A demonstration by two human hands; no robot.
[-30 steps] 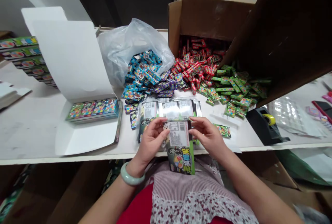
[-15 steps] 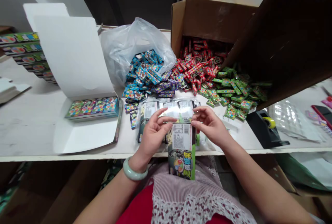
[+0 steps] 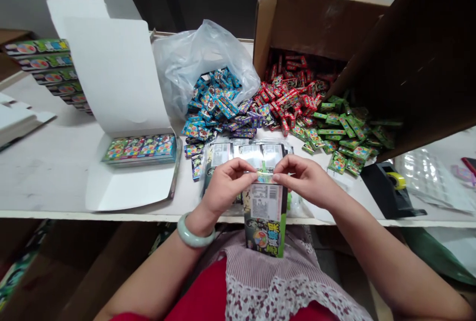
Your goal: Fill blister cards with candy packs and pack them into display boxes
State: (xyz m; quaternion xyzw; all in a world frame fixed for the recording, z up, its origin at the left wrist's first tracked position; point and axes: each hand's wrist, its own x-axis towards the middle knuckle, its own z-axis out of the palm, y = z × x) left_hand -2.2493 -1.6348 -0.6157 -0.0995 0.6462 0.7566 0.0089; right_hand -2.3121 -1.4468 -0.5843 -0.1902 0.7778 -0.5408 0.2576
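A dark printed candy package with a green edge, a white label and a barcode hangs upright over my lap, against the table's front edge. My left hand is closed in a pinch at its top left. At the top right, my right hand pinches with thumb and forefinger. A clear, shiny strip with some green shows between the fingertips. Just behind the hands lie more dark packages with white labels, under clear plastic. My fingers hide part of the package's upper edge.
An open white carton holding rows of small candy boxes stands left. Blue boxes spill from a plastic bag. Red boxes and green boxes lie by a cardboard box. A tape dispenser sits right.
The view has swung slightly left. My fingers have drawn from a looser spread into tighter pinches at the package's top, and a green, shiny strip now shows between them.
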